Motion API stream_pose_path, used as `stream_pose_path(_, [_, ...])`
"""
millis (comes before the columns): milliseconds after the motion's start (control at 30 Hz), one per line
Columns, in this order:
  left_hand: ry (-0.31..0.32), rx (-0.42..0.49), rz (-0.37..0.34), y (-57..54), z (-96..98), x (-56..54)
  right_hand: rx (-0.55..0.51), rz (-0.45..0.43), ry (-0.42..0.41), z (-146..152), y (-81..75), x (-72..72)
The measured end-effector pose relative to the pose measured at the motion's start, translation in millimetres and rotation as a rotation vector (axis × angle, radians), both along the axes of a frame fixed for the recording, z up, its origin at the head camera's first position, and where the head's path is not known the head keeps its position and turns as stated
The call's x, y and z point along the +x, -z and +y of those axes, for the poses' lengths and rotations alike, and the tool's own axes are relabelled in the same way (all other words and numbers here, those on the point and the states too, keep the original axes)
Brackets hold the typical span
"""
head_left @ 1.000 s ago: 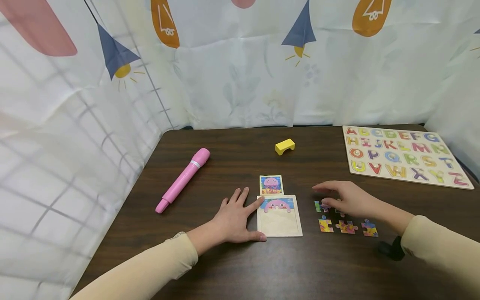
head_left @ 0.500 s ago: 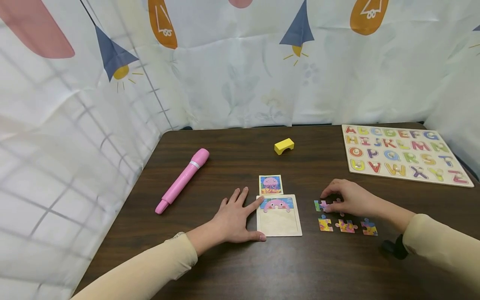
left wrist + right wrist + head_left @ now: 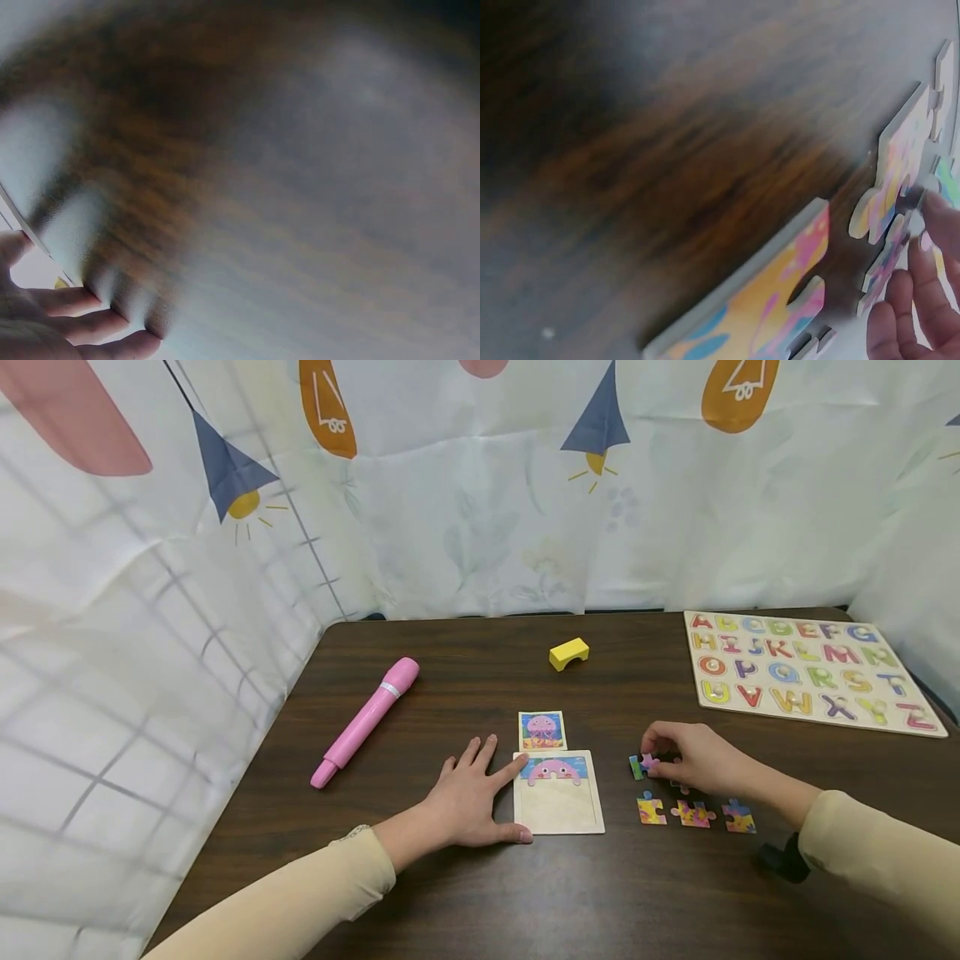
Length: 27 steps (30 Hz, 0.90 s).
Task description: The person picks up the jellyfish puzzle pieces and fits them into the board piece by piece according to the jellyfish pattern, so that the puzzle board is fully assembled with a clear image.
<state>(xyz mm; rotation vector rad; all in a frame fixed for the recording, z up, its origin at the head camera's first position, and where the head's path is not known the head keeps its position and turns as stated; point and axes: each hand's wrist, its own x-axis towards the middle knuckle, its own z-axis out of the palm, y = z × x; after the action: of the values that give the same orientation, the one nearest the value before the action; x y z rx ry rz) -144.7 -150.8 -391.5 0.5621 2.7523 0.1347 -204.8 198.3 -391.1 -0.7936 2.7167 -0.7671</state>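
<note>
My left hand (image 3: 468, 802) lies spread on the table, its index fingertip and thumb at the left edge of a square wooden puzzle tray (image 3: 558, 810). The tray's top row holds a pink octopus's face. Just above it lies a small octopus picture card (image 3: 542, 731). My right hand (image 3: 705, 760) pinches a green-and-pink puzzle piece (image 3: 639, 767) between thumb and finger, right of the tray. Another piece is partly hidden beneath that hand. In front lie a yellow piece (image 3: 651, 810), a pink-yellow piece (image 3: 693, 814) and a blue-yellow piece (image 3: 739, 817).
A pink toy microphone (image 3: 367, 718) lies at the left of the dark wooden table (image 3: 450, 902). At the back is a yellow arch block (image 3: 569, 653). An alphabet board (image 3: 813, 672) lies back right. A printed curtain (image 3: 480, 510) hangs behind.
My right hand's fingers have closed from above onto the green-and-pink piece, which now appears slightly turned. The left hand and the tray have stayed in place.
</note>
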Motion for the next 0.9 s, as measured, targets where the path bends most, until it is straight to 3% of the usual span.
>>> stream_pose_path(267, [0.001, 0.01, -0.007, 1.7, -1.3, 1.5, -0.158, -0.078, 0.068, -8.1, -5.2, 2.9])
stream_pose_path(533, [0.0, 0.004, 0.0, 1.8, -2.2, 1.3, -0.375, -0.257, 0.094, -32.6, -18.1, 8.6])
stream_pose_path(900, [-0.003, 0.0, 0.008, 1.0, -0.7, 0.7, -0.37, -0.374, 0.115, -73.0, -18.5, 13.8])
